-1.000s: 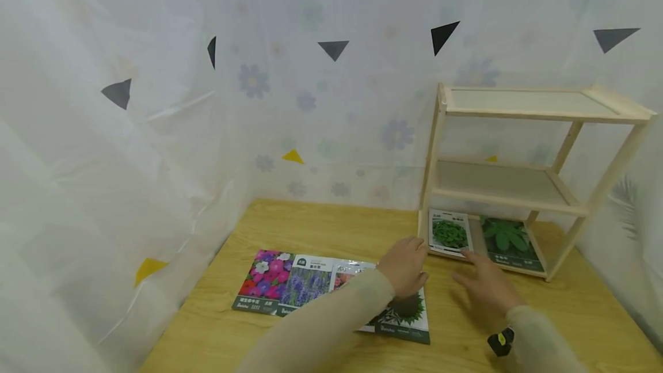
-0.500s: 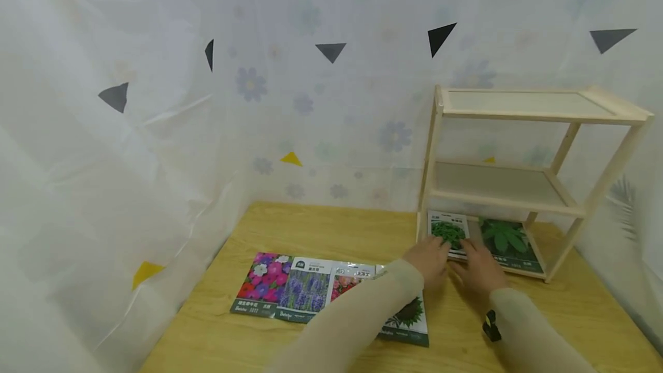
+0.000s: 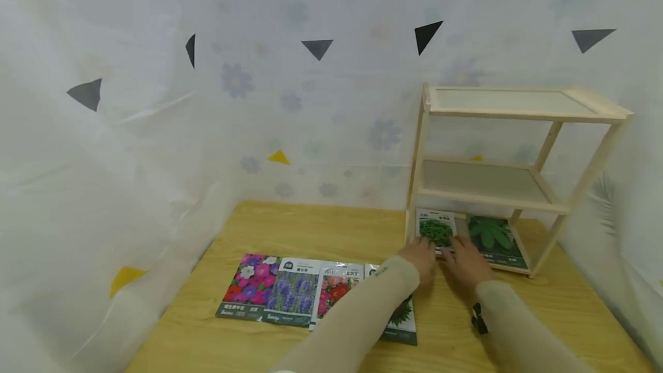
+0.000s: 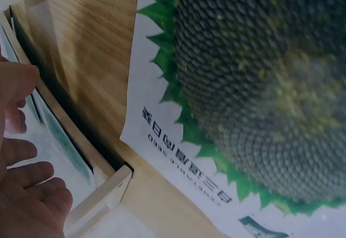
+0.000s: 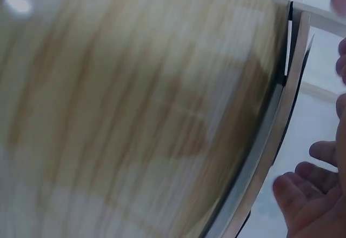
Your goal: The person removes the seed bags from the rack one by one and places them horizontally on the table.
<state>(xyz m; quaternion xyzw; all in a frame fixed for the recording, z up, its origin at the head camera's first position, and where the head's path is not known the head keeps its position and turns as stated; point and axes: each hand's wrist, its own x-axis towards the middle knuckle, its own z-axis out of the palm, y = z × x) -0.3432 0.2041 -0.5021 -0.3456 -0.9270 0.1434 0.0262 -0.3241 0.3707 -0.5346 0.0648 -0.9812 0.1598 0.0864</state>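
On the left of the bottom shelf of a wooden rack (image 3: 487, 182) lies a white seed packet (image 3: 436, 225) with a picture of green leaves. My left hand (image 3: 420, 257) touches its lower left corner with relaxed fingers. At the lower right corner, my right hand (image 3: 468, 263) rests its fingers on the same packet. A dark green leaf seed packet (image 3: 494, 238) lies to the right on that shelf. Below my left forearm is a sunflower seed packet (image 4: 259, 86), partly covered by the sleeve in the head view.
Petunia (image 3: 254, 281), lavender (image 3: 292, 289) and red-and-pink flower (image 3: 334, 292) seed packets lie in a row on the wooden table (image 3: 311, 226), left of the sunflower one. The rack's posts and middle shelf stand over the bottom shelf. A patterned curtain (image 3: 331, 131) hangs behind.
Both hands have come together at the front of the leaf packet on the bottom shelf. The left moved right, the right slightly left. The view has shifted a little.
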